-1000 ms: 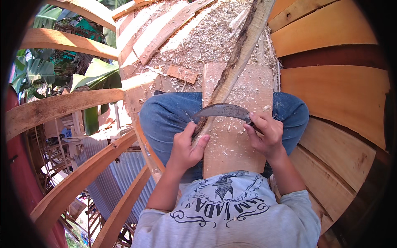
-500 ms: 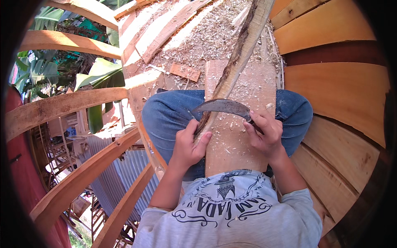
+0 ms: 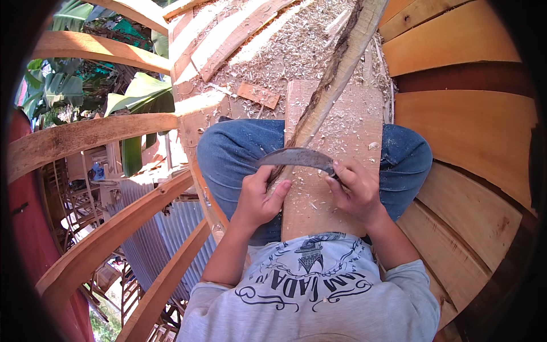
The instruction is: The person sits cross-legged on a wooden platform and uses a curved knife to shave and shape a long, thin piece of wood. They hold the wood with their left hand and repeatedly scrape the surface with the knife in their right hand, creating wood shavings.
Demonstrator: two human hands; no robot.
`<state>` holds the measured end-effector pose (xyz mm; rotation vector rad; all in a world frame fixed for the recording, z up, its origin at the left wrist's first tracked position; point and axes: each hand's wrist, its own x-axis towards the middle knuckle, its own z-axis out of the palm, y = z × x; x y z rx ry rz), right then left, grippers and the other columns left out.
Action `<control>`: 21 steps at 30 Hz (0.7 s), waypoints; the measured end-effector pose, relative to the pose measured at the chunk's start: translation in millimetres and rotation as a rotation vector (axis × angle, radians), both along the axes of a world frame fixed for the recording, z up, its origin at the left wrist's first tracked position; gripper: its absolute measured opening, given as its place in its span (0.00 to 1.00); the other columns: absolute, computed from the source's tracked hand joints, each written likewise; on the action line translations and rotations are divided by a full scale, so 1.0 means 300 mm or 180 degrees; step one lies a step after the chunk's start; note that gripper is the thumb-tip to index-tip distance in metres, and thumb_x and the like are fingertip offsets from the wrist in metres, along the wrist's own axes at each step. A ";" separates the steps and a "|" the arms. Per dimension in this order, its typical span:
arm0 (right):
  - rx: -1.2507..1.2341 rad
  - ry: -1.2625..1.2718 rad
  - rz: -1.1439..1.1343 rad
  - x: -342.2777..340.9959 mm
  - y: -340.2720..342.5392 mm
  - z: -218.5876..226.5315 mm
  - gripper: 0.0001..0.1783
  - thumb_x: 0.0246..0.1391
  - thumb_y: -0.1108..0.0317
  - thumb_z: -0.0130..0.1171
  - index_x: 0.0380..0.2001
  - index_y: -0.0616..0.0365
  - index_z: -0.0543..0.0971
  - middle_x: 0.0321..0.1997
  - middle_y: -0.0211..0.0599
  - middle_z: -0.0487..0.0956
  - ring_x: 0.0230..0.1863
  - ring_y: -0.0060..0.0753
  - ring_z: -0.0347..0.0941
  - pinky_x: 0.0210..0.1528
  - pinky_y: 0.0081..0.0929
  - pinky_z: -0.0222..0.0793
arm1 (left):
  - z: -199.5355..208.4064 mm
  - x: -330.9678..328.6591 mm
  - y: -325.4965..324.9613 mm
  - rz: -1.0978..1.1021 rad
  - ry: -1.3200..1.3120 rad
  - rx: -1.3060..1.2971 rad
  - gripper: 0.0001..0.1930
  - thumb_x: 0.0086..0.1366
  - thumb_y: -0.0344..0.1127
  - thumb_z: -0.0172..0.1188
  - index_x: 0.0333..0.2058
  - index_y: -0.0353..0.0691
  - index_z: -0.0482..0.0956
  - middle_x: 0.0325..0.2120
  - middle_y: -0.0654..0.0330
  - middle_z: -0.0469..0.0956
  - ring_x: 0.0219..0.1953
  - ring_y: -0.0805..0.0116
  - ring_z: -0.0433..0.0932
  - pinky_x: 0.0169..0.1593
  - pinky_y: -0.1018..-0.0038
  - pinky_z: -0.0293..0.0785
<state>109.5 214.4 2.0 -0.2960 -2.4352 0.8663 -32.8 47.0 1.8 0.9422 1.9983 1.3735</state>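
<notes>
My left hand (image 3: 259, 195) is closed around the near end of a long wooden strip (image 3: 327, 91) with dark, bark-like wood along one side. The strip slants away from me to the far right, over a flat board (image 3: 336, 199) that lies across my lap. In my right hand (image 3: 356, 191) is the handle of a curved knife (image 3: 299, 157), mostly hidden by the fingers. Its blade points left and crosses over the strip just beyond my left hand, the tip near that hand's fingers. Whether the edge touches the wood I cannot tell.
Wood shavings (image 3: 268, 57) cover the floor ahead, with a small wood offcut (image 3: 258, 95) and longer planks (image 3: 239, 37) among them. A slatted wooden railing (image 3: 91, 137) runs along the left, above a drop to corrugated roofing (image 3: 176, 239). Wide boards (image 3: 461, 128) line the right.
My right hand and the knife have moved a little nearer and to the left, toward my left hand. My left hand keeps its hold on the strip.
</notes>
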 end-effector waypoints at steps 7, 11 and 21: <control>-0.0191 0.0045 -0.0123 0.004 0.008 -0.005 0.21 0.39 0.77 0.68 0.40 0.59 0.76 0.27 0.40 0.77 0.20 0.34 0.74 0.18 0.28 0.68 | -0.017 0.001 -0.005 -0.0042 -0.0119 0.0152 0.09 0.59 0.32 0.58 0.32 0.32 0.71 0.16 0.54 0.69 0.18 0.66 0.70 0.25 0.73 0.66; -0.0431 0.0156 -0.0425 0.004 0.031 -0.006 0.19 0.39 0.77 0.67 0.38 0.59 0.76 0.27 0.41 0.77 0.20 0.35 0.74 0.19 0.28 0.69 | 0.004 -0.005 -0.007 -0.0067 -0.0294 -0.0226 0.08 0.60 0.32 0.58 0.32 0.33 0.72 0.16 0.55 0.69 0.18 0.68 0.70 0.25 0.74 0.66; -0.0191 0.0226 -0.0223 -0.019 0.016 -0.011 0.17 0.37 0.75 0.68 0.35 0.58 0.77 0.27 0.37 0.77 0.20 0.31 0.75 0.18 0.25 0.68 | -0.002 0.001 0.003 0.0007 -0.0276 -0.0129 0.11 0.61 0.35 0.58 0.27 0.35 0.67 0.15 0.58 0.65 0.17 0.73 0.63 0.22 0.75 0.61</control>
